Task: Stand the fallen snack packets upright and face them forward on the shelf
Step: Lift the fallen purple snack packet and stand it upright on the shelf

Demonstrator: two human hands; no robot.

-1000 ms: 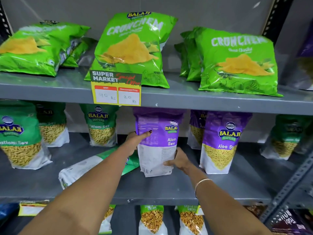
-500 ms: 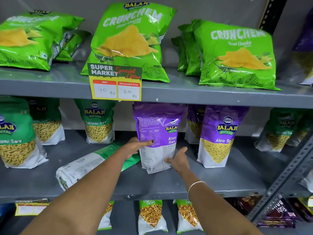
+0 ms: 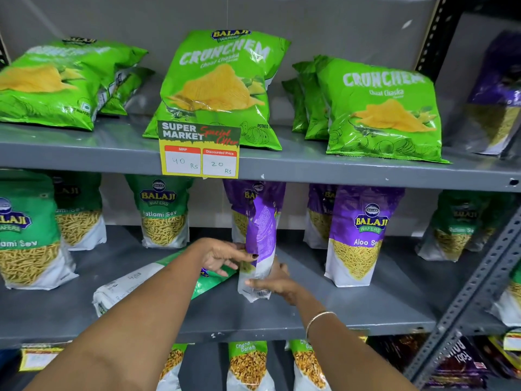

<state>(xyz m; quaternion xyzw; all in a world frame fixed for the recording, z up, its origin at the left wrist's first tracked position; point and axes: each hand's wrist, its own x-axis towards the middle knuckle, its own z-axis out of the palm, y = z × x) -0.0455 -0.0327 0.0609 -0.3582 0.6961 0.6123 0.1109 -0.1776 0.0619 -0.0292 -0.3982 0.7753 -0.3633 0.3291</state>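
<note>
A purple Aloo Sev packet (image 3: 260, 238) stands on the middle shelf (image 3: 338, 314), turned edge-on with its printed back and barcode towards me. My left hand (image 3: 222, 256) grips its left side and my right hand (image 3: 277, 283) holds its lower right edge. Under my left forearm a green Ratlami Sev packet (image 3: 132, 283) lies flat on its face, white back up. Another purple Aloo Sev packet (image 3: 363, 235) stands upright and front-facing to the right. A further purple packet (image 3: 239, 201) stands behind the held one.
Upright green Ratlami Sev packets (image 3: 163, 213) line the left of the middle shelf, and more stand at far right (image 3: 456, 224). Green Crunchem bags (image 3: 220, 88) sit on the top shelf behind a price tag (image 3: 198, 150). A perforated upright (image 3: 473, 286) rises at right.
The purple packet has been rotated from showing its back face to standing edge-on. My right hand has slid lower on it, and the view has shifted closer.
</note>
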